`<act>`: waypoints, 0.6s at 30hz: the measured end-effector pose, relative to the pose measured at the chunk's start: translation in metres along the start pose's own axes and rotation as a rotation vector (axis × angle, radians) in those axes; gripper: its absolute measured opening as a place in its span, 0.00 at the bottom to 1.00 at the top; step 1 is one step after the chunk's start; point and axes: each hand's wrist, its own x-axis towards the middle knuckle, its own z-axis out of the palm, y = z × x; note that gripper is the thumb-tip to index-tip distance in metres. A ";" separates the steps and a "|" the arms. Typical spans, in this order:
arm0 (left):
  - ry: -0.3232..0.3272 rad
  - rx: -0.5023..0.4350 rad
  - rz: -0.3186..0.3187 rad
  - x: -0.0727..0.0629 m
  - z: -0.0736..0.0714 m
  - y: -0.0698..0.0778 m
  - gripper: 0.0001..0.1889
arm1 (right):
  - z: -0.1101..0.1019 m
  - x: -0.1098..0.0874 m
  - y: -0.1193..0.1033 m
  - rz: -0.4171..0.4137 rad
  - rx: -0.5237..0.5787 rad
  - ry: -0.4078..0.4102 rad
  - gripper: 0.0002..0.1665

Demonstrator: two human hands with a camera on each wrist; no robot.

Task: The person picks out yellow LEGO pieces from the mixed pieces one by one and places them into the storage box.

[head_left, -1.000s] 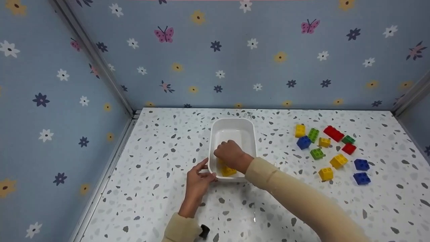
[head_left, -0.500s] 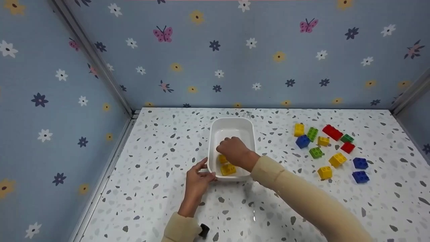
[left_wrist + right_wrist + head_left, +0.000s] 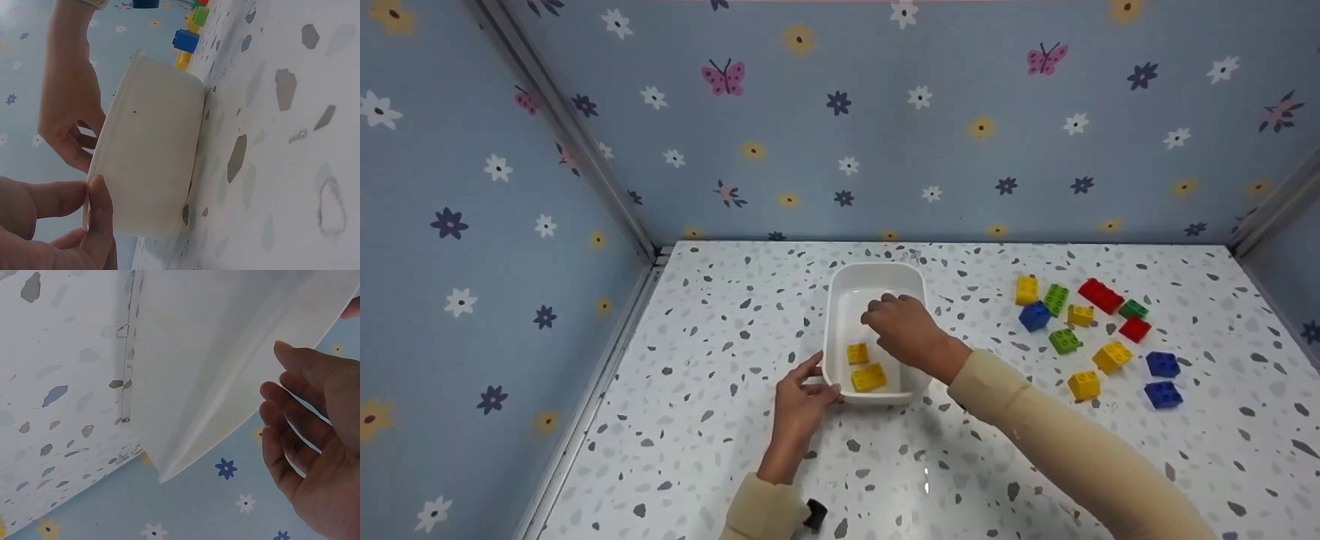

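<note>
A white plastic tub [image 3: 877, 271] stands on the speckled table, with two yellow toy bricks inside: a small one [image 3: 857, 353] and a larger one [image 3: 869, 378] near its front left corner. My left hand [image 3: 799, 409] pinches the tub's rim at that corner, thumb and fingers on either side of the wall, as the left wrist view shows on the tub's side [image 3: 149, 149]. Over the tub's right half hovers my right hand [image 3: 907, 330]. In the right wrist view its fingers [image 3: 292, 396] are loosely bent with nothing between them, beside the tub's wall.
Right of the tub lie several loose bricks: yellow [image 3: 1027, 290], blue [image 3: 1034, 316], green [image 3: 1065, 341] and red [image 3: 1101, 296], with two blue bricks farthest right. A blue flowered wall [image 3: 810, 112] rises behind the table. A small black object [image 3: 814, 515] sits by the left sleeve.
My right hand has moved right and slightly back from over the yellow bricks, uncovering both of them. The left hand keeps its place on the rim.
</note>
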 end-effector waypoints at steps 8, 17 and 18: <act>0.000 -0.006 0.005 -0.002 0.000 0.001 0.34 | -0.004 -0.012 0.010 0.029 0.018 0.098 0.20; 0.002 -0.027 -0.005 -0.003 0.000 0.002 0.33 | -0.007 -0.025 0.026 0.071 0.049 0.161 0.20; 0.004 -0.027 -0.008 -0.003 0.001 0.002 0.33 | -0.007 -0.026 0.028 0.080 0.056 0.166 0.21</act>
